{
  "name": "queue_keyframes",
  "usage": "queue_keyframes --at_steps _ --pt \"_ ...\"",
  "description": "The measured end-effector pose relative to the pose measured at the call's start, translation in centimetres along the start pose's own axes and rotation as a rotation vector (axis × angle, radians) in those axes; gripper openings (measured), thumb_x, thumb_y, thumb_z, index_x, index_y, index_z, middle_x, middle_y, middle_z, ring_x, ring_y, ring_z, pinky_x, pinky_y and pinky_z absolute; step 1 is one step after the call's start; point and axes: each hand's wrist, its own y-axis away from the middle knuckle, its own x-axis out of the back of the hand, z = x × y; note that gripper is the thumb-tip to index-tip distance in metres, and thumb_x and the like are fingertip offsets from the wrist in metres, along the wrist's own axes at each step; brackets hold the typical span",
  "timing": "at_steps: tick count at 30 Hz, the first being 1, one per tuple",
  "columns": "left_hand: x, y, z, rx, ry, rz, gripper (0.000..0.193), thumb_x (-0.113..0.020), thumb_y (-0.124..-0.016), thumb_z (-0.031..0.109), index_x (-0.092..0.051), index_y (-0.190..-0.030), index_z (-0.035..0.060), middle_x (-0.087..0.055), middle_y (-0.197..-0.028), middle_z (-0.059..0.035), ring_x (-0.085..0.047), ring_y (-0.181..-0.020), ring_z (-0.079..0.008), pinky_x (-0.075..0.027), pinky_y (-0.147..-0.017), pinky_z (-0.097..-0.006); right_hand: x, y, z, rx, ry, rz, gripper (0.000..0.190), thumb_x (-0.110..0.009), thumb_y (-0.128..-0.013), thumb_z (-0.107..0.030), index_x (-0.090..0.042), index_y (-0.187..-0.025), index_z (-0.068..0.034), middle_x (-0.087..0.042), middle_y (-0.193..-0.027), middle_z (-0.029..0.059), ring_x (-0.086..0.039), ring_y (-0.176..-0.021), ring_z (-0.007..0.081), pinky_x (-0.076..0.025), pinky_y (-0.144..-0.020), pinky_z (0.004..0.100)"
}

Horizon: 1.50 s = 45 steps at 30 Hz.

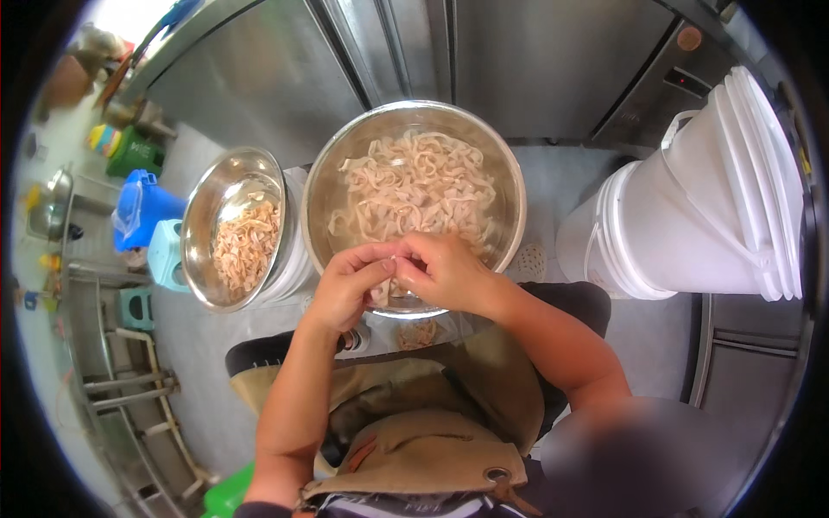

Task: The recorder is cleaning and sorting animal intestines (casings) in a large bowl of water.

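A large round steel basin (515, 194) stands before me, holding many pale, wet, ribbon-like strips of food (421, 181) in liquid. Over its near edge my left hand (346, 281) and my right hand (443, 269) meet, fingertips pinched together on a small pale strip (383, 291) that hangs down between them. Which kind of meat or food it is, I cannot tell. A smaller steel bowl (195, 226) to the left is tilted and holds shorter, yellowish-pink pieces (249, 243).
White plastic buckets (693, 201) stand to the right. Behind the basin rise steel cabinet doors (557, 65). A light-blue plastic stool (166, 256) and a blue bin (146, 207) are at the left. Below the basin's near rim lies a clear bag with scraps (418, 335).
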Motion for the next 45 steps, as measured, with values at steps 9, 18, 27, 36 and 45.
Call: queue_keyframes --at_steps 9,18,27,36,45 --pt "0.8 0.5 1.6 0.128 -0.411 -0.116 0.012 -0.064 -0.087 0.006 -0.069 -0.092 -0.0030 -0.067 -0.078 -0.0042 -0.058 -0.067 -0.0081 -0.045 -0.060 -0.0210 0.7 0.4 0.1 0.040 -0.007 -0.208 0.015 -0.065 -0.082 -0.016 -0.059 -0.082 -0.002 -0.062 -0.069 0.0125 -0.059 -0.059 0.0279 -0.046 -0.055 0.0359" --pt "-1.6 1.6 0.2 -0.276 -0.828 0.065 0.012 -0.058 -0.089 0.005 -0.067 -0.091 -0.0026 -0.060 -0.066 -0.0002 -0.050 -0.054 -0.0072 -0.039 -0.049 -0.0227 -0.6 0.6 0.8 0.185 0.130 0.004 0.014 -0.066 -0.071 -0.012 -0.057 -0.070 -0.002 -0.058 -0.063 0.0155 -0.059 -0.057 0.0330 -0.046 -0.052 0.0401" --pt "-1.6 2.5 1.3 -0.246 -0.892 0.063 0.009 -0.059 -0.084 0.001 -0.064 -0.090 -0.0036 -0.063 -0.078 -0.0207 -0.060 -0.064 -0.0292 -0.048 -0.061 -0.0332 -1.5 0.7 1.0 0.171 0.069 0.015 0.012 -0.066 -0.070 -0.011 -0.058 -0.067 -0.003 -0.058 -0.063 0.0150 -0.058 -0.057 0.0330 -0.046 -0.052 0.0402" --pt "0.4 4.8 3.7 -0.227 -0.625 0.102 0.012 -0.061 -0.091 0.008 -0.067 -0.093 -0.0021 -0.062 -0.073 -0.0005 -0.050 -0.058 -0.0035 -0.040 -0.053 -0.0181 -1.3 0.9 1.5 0.104 -0.018 0.057 0.006 -0.064 -0.072 -0.007 -0.061 -0.074 -0.002 -0.056 -0.061 0.0120 -0.054 -0.051 0.0250 -0.044 -0.051 0.0344" --pt "3.7 4.6 5.1 -0.199 -0.656 0.213 0.017 -0.064 -0.090 0.010 -0.070 -0.100 -0.0012 -0.062 -0.072 0.0010 -0.050 -0.059 -0.0036 -0.041 -0.053 -0.0192 -5.7 7.7 -2.1 0.277 -0.045 -0.335 0.005 -0.065 -0.076 -0.006 -0.063 -0.081 -0.006 -0.058 -0.074 0.0089 -0.058 -0.064 0.0273 -0.048 -0.058 0.0362"
